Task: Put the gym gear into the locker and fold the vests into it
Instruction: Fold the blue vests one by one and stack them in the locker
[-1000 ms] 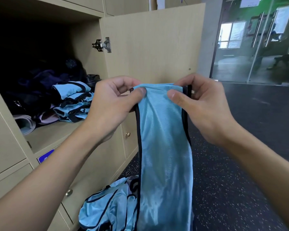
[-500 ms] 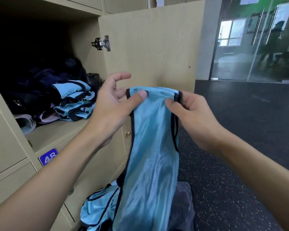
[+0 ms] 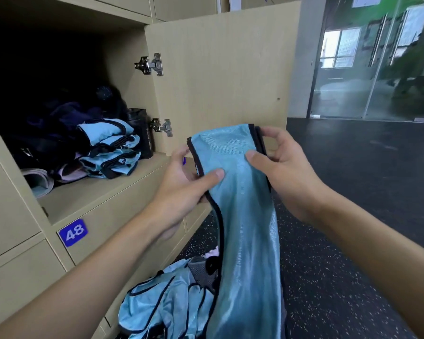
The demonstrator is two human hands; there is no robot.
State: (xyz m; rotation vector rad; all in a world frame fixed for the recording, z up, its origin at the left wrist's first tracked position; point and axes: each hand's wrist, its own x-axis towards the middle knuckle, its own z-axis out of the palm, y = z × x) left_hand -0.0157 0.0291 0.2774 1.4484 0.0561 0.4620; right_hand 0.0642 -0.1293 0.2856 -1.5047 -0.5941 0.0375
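Observation:
A light blue vest [image 3: 242, 216] with black trim hangs lengthwise in front of me, folded narrow. My left hand [image 3: 186, 184] pinches its left edge, thumb on the front. At the vest's top right corner, my right hand [image 3: 284, 172] grips the cloth, thumb pressed on the fabric. The open locker [image 3: 103, 194] at the left holds a stack of folded blue vests [image 3: 110, 148], dark gear [image 3: 59, 123], a black bottle [image 3: 142, 133] and a rolled mat [image 3: 38, 182]. More blue vests [image 3: 167, 307] lie heaped on the floor below.
The locker door [image 3: 220, 77] stands open behind my hands. A blue plate numbered 48 [image 3: 72, 232] marks the locker below. Dark speckled floor [image 3: 353, 216] stretches right toward glass doors [image 3: 377, 64]. A grey item [image 3: 201, 272] lies on the floor heap.
Both hands have come lower and to the right with the vest. My left hand has shifted down the left edge, and more of the heap on the floor shows.

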